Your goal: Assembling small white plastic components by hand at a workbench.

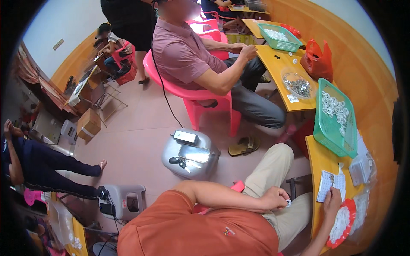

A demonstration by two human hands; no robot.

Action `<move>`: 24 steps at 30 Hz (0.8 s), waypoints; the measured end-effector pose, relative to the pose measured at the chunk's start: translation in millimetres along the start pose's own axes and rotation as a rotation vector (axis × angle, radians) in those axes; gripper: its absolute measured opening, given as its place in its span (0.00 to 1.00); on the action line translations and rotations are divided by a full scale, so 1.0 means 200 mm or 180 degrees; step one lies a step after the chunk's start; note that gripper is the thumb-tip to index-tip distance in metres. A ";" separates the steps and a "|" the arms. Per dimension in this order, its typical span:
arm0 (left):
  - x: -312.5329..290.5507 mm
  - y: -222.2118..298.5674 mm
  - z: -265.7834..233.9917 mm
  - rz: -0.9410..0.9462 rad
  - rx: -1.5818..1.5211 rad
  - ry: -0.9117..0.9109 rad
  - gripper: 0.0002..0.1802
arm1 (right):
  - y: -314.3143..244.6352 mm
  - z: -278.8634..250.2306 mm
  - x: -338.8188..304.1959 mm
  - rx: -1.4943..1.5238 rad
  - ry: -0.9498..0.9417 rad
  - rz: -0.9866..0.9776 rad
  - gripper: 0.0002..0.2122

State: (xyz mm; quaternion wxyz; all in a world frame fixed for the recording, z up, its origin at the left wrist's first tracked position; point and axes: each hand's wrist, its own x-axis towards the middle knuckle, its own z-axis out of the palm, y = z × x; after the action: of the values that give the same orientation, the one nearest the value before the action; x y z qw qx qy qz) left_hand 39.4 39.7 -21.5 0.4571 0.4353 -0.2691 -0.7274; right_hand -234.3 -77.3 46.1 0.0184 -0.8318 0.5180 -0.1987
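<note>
My left hand (275,199) is closed over my lap, and a small white ring-like piece (288,203) shows at its fingertips. On the yellow table to the right, my right hand (332,201) has its fingertips together at the edge of a white sheet (325,186) marked with rows of small dots. Whatever those fingers pinch is too small to make out. Close beside the right wrist lies a red scalloped plate (352,210) heaped with small white pieces (340,224).
Beyond the sheet stands a green basket (323,124) of white rings, with clear plastic boxes (361,169) nearby. A co-worker (183,55) sits ahead at another yellow table (273,70). A grey stool (171,160) bearing a phone (194,153) and keys stands on the floor to the left.
</note>
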 end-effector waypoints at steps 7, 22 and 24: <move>0.00 0.00 0.01 -0.0027 -0.0046 0.0033 0.08 | -0.19 -0.04 -0.07 0.0647 0.0356 0.0072 0.08; -0.01 0.10 0.01 0.0099 -0.0364 0.0244 0.10 | -0.77 0.23 -0.30 0.2348 0.0057 0.0832 0.04; 0.00 0.10 0.01 0.0047 -0.0455 0.0192 0.10 | -0.77 0.26 -0.31 0.2418 0.0148 0.0935 0.04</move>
State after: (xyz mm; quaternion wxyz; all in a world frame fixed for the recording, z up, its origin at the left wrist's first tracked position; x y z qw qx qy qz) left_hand 46.0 32.1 -5.1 0.5003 0.4212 -0.2058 -0.7280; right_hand -109.3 38.5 16.1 0.3409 -0.6782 0.5213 -0.3899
